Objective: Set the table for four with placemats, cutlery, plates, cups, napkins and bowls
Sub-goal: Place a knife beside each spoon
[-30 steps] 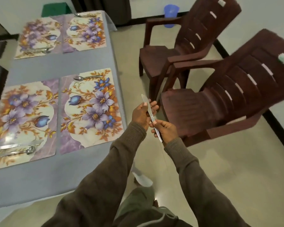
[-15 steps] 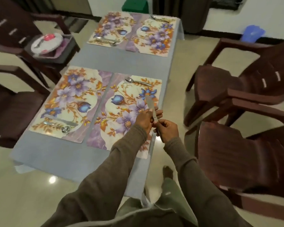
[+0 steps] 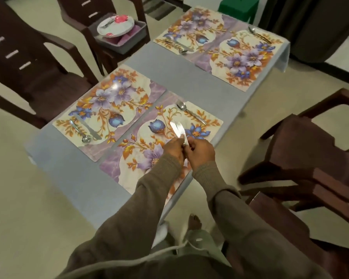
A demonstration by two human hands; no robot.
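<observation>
Four flowered placemats lie on the grey table (image 3: 175,81), in two pairs. The near right placemat (image 3: 149,150) carries a spoon (image 3: 190,113) along its far edge, bowl toward the table's middle, handle toward the right edge. Above that placemat both hands meet. The left hand (image 3: 174,151) and the right hand (image 3: 200,151) each curl their fingers round the lower end of a knife (image 3: 176,128) held between them. It is slim, bright metal, blurred so it shows doubled. Its long axis runs away from the person, the tip pointing up and slightly left, over the placemat's middle, near the spoon but apart from it.
</observation>
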